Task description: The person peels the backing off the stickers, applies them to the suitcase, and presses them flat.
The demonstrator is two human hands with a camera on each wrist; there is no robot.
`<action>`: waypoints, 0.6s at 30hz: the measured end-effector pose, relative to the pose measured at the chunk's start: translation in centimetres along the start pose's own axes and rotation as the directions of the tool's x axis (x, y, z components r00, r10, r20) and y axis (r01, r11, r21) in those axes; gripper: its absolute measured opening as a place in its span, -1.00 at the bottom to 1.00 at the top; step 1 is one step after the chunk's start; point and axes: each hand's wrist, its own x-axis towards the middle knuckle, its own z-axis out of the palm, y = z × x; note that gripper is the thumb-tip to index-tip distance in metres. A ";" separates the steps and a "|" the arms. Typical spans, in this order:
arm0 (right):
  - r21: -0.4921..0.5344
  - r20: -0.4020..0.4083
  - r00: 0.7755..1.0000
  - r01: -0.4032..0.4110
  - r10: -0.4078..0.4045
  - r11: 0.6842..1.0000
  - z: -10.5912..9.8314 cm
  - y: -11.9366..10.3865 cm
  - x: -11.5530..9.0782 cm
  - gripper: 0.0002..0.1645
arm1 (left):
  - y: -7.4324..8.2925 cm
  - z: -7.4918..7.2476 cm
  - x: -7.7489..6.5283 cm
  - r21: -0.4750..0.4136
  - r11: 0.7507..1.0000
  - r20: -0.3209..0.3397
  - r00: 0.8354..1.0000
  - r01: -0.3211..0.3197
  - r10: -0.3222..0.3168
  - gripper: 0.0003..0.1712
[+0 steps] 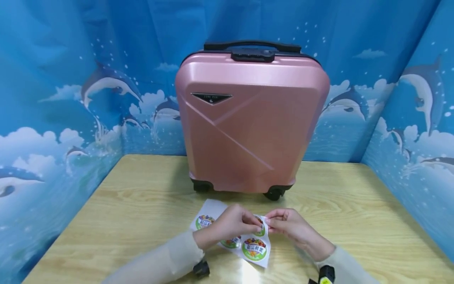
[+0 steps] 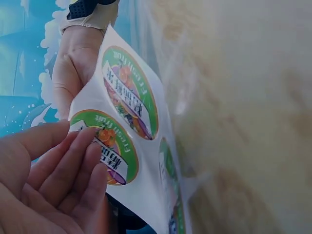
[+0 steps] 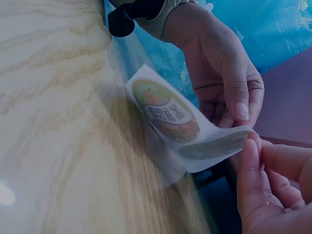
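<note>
A white sheet of round fruit stickers is raised at its right side above the wooden table. The stickers have green rims, fruit pictures and dark lettering, some reading "Fresh fruit" in the left wrist view. My right hand pinches the sheet's edge between thumb and fingers, and the sheet bends up toward that grip. Over the upper right sticker is my left hand, its fingers loosely bent. In the left wrist view the left fingertips overlap a sticker near its edge.
A pink hard-shell suitcase with black handle and wheels stands upright behind the hands on the table. Blue curtains printed with dolphins and clouds surround the back and sides.
</note>
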 end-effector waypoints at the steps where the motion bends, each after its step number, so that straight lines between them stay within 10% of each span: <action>1: 0.003 0.001 1.000 -0.004 0.004 1.000 0.1 0.0 0.0 -0.91 | 0.0 0.0 0.0 -0.005 1.000 -0.007 1.000 0.005 -0.005 -0.92; 18: 0.030 -0.072 0.997 -0.015 0.017 0.999 1.3 0.0 0.4 -0.90 | -0.3 0.0 -0.2 -0.122 0.992 -0.021 0.999 0.035 -0.038 -0.90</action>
